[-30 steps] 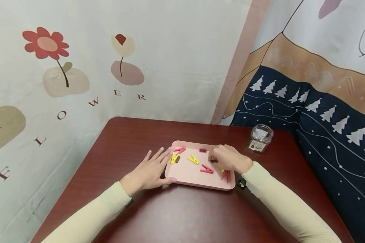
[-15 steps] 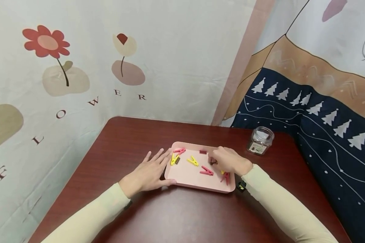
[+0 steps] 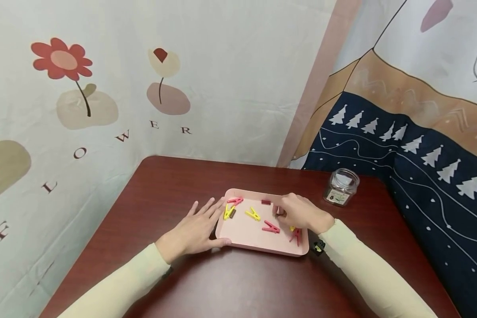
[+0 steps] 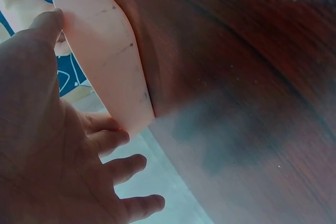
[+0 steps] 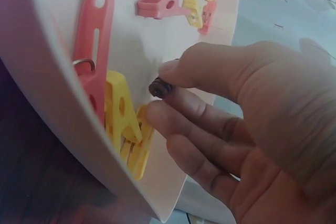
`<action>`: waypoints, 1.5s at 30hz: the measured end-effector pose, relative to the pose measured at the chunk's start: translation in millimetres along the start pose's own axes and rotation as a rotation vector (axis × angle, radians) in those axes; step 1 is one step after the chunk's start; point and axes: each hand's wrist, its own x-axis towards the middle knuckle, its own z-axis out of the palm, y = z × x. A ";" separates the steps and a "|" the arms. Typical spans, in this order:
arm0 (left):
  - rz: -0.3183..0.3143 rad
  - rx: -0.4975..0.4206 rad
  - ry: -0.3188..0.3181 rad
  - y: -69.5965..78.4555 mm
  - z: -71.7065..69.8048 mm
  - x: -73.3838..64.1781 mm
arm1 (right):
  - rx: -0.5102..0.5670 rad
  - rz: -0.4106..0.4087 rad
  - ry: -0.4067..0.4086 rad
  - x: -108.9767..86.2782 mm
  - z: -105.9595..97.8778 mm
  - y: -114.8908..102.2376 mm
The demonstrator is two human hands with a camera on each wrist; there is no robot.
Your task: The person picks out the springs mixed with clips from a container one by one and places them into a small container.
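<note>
My right hand [image 3: 300, 212] is over the right part of a pink tray [image 3: 246, 238]. Its thumb and fingers pinch a small dark coil spring [image 5: 159, 88], seen end-on in the right wrist view. My left hand [image 3: 194, 229] lies spread at the tray's left side, thumb at the near rim and fingertips at the left wall. In the tray lie a yellow clothespin [image 3: 253, 214], a pink clothespin [image 3: 271, 227] and more of both colours near the ends. A reddish-brown spring [image 3: 266, 202] lies by the back wall, and a dark one [image 3: 232, 213] at the left.
A clear jar [image 3: 342, 187] with a label stands at the table's back right. The brown table [image 3: 175, 176] meets a printed curtain [image 3: 230, 88] behind. Beside the right hand, a pink clothespin [image 5: 93, 51] and a yellow one [image 5: 122, 111] lean near the tray wall.
My right fingertips have drawn together on the dark spring, which showed more plainly a second ago. The left hand stays at the tray; the head view has shifted slightly.
</note>
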 end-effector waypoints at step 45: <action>-0.011 -0.008 0.015 2.1 1.6 -3.0 | 0.179 -0.074 0.306 -31.3 -5.8 -0.8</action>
